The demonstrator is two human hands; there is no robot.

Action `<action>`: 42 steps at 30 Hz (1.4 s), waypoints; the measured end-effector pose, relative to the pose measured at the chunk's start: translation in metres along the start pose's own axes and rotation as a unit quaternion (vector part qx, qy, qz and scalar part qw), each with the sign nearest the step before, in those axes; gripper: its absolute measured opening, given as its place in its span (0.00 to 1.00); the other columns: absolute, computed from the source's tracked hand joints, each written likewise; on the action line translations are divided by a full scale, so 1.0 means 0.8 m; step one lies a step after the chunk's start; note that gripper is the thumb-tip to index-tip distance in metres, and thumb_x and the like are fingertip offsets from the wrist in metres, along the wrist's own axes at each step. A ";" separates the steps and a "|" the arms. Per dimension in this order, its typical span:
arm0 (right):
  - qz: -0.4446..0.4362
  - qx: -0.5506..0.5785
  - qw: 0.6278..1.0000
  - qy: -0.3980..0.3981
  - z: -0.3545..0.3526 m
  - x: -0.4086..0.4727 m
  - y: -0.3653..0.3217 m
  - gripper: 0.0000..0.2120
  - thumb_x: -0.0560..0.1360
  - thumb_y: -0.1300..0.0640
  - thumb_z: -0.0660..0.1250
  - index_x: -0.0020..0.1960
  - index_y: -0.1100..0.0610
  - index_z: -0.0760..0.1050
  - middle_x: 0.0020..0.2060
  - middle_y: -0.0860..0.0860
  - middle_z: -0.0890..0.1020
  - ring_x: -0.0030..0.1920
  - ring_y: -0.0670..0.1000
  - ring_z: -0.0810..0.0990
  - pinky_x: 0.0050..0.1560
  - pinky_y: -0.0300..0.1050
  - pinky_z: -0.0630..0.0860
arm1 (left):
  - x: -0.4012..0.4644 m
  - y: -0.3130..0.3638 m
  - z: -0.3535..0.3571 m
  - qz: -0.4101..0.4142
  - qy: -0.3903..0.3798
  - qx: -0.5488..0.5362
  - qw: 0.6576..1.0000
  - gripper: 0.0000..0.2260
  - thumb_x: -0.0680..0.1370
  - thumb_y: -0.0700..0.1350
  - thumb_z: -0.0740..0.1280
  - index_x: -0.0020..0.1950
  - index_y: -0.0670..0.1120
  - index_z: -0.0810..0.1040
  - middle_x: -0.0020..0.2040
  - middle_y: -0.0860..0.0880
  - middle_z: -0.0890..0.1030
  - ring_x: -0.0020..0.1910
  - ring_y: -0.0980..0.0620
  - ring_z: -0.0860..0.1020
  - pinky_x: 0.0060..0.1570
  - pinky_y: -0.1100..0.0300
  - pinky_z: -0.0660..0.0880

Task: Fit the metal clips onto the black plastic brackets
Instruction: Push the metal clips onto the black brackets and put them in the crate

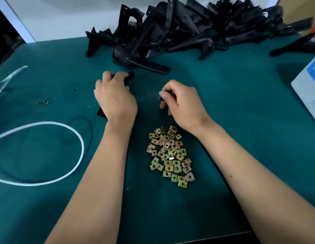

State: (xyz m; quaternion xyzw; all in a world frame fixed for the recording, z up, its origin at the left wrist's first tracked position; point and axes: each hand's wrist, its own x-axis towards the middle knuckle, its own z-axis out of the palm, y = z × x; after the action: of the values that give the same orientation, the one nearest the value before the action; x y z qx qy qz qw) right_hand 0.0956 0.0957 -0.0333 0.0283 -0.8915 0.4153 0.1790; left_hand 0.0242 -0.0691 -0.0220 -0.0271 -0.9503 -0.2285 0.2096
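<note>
Green matting [223, 103] covered the bench, with spare brackets [170, 30] heaped at its far edge. Your left hand [114, 99] gripped a black bracket [130, 75], its long axis running away from you. Your right hand [181, 104], just beside it across bare mat, was curled as if pinching something too blurred to identify; the loose clips [170, 155] lay nearest that wrist.

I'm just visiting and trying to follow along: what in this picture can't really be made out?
All in the head view:
- Bracket under the left hand: mostly covered, shape unclear.
- Right hand: curled fingers hide whether it pinches a clip.
- Small metal bits at left: too small to identify.
- White box: cut off by the right edge.
- Bracket pile: tangled and dark, uncountable.
</note>
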 end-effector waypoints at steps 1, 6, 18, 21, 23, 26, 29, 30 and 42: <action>0.007 0.024 1.000 0.007 0.000 0.001 0.002 0.06 0.83 0.57 0.66 0.48 0.56 0.76 0.36 0.47 0.84 0.31 0.44 0.80 0.39 0.47 0.79 | 0.000 0.002 -0.002 0.012 0.015 -0.032 0.999 0.18 0.81 0.38 0.64 0.71 0.49 0.77 0.65 0.45 0.78 0.60 0.40 0.75 0.60 0.50 0.69; 0.068 0.164 0.984 0.034 -0.006 0.003 0.012 0.03 0.78 0.64 0.72 0.49 0.58 0.80 0.40 0.56 0.84 0.32 0.50 0.80 0.29 0.42 0.74 | 0.007 0.006 -0.018 0.050 0.023 -0.249 0.967 0.22 0.82 0.37 0.58 0.74 0.52 0.73 0.50 0.50 0.82 0.43 0.50 0.84 0.49 0.53 0.80; 0.127 0.272 0.951 0.077 -0.015 0.004 0.011 0.06 0.76 0.71 0.71 0.45 0.62 0.83 0.34 0.54 0.83 0.31 0.49 0.81 0.33 0.40 0.78 | -0.013 0.002 -0.003 0.139 -0.109 -0.092 0.980 0.18 0.79 0.42 0.66 0.68 0.54 0.82 0.61 0.49 0.84 0.63 0.43 0.78 0.60 0.51 0.76; 0.143 0.276 0.945 0.102 -0.017 0.005 0.013 0.06 0.75 0.71 0.71 0.44 0.62 0.82 0.34 0.55 0.83 0.30 0.50 0.81 0.32 0.41 0.78 | -0.010 0.000 0.003 0.148 -0.096 -0.077 0.981 0.19 0.79 0.41 0.66 0.69 0.51 0.81 0.60 0.47 0.84 0.64 0.42 0.75 0.62 0.49 0.74; 0.152 0.281 0.942 0.105 -0.019 0.005 0.014 0.06 0.75 0.71 0.71 0.44 0.63 0.82 0.34 0.55 0.83 0.30 0.50 0.81 0.32 0.41 0.78 | -0.010 0.003 0.005 0.166 -0.082 -0.050 0.981 0.20 0.78 0.39 0.66 0.70 0.50 0.80 0.61 0.46 0.82 0.63 0.41 0.74 0.64 0.47 0.72; 0.165 0.282 0.938 0.113 -0.020 0.006 0.016 0.07 0.75 0.72 0.70 0.43 0.63 0.82 0.33 0.54 0.82 0.29 0.50 0.81 0.31 0.41 0.77 | -0.012 0.012 0.008 0.161 -0.041 -0.083 0.983 0.19 0.79 0.36 0.65 0.68 0.47 0.81 0.62 0.45 0.81 0.62 0.41 0.74 0.63 0.50 0.71; 0.170 0.281 0.936 0.129 -0.019 0.006 0.015 0.07 0.75 0.72 0.70 0.43 0.62 0.82 0.33 0.54 0.82 0.29 0.49 0.81 0.30 0.41 0.77 | -0.019 0.020 0.010 0.143 -0.045 -0.155 0.976 0.16 0.83 0.45 0.63 0.70 0.46 0.77 0.62 0.46 0.81 0.63 0.44 0.76 0.62 0.52 0.72; 0.170 0.281 0.935 0.134 -0.019 0.006 0.015 0.06 0.75 0.72 0.71 0.43 0.62 0.82 0.33 0.54 0.82 0.29 0.49 0.81 0.30 0.41 0.77 | -0.021 0.023 0.011 0.136 -0.069 -0.167 0.974 0.18 0.84 0.49 0.62 0.73 0.47 0.75 0.63 0.46 0.81 0.64 0.44 0.76 0.63 0.51 0.72; 0.152 0.296 0.938 0.098 -0.016 0.005 0.021 0.11 0.79 0.57 0.74 0.42 0.63 0.80 0.28 0.52 0.81 0.24 0.50 0.78 0.23 0.40 0.73 | -0.014 0.004 0.011 0.147 -0.218 -0.196 0.945 0.41 0.73 0.67 0.73 0.81 0.55 0.62 0.73 0.51 0.76 0.74 0.51 0.71 0.73 0.50 0.69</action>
State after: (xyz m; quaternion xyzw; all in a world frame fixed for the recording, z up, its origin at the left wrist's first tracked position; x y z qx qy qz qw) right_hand 0.0924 0.1163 -0.0367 -0.0963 -0.7003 0.6831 0.1836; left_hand 0.0314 -0.0617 -0.0318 -0.2561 -0.8948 -0.3652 0.0191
